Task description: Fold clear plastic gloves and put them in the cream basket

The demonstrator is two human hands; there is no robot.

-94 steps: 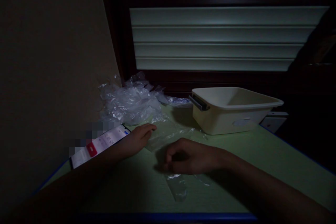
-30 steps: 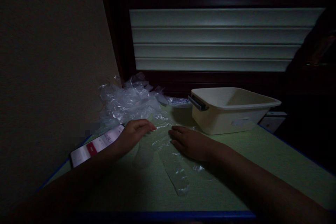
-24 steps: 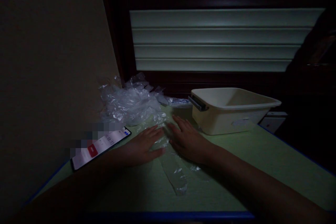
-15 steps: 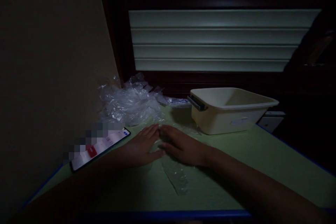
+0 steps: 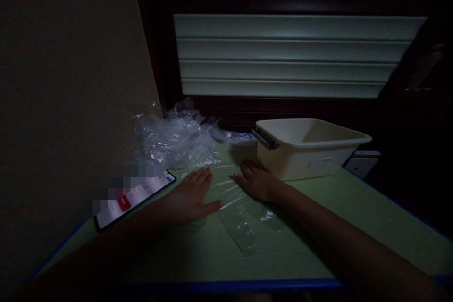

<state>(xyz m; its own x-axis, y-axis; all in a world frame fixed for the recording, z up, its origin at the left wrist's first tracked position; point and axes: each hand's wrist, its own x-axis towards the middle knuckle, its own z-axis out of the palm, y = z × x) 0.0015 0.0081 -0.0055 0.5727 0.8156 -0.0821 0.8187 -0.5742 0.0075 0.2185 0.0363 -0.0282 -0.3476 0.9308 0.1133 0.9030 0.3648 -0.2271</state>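
The grip is loose in both hands: the left hand (image 5: 189, 198) lies palm down with its fingers straight and its thumb stretched out to the right, and the right hand (image 5: 258, 183) is palm down too, fingers spread and slightly bent. Neither is closed round anything. The film (image 5: 226, 184), a clear sheet of plastic, lies on the table between them, to the right of the left hand and to the left of the right one. Both seem to rest on its sides, though in this dimness I cannot tell how firmly. Creases run across it from one hand toward the other. Its long axis points toward the near edge, slanting a little to the right, and ends in a narrow strip (image 5: 240, 233). The top of that strip is just beside the left thumb, so the left hand is nearer to it; a smaller glossy piece shows below the right wrist.

Beyond the left fingertips, the heap (image 5: 177, 137) of crumpled plastic sits against the wall. The phone (image 5: 136, 198) lies left of the left hand, and the bin (image 5: 297, 160) stands just beyond the right hand on the table (image 5: 290, 255).
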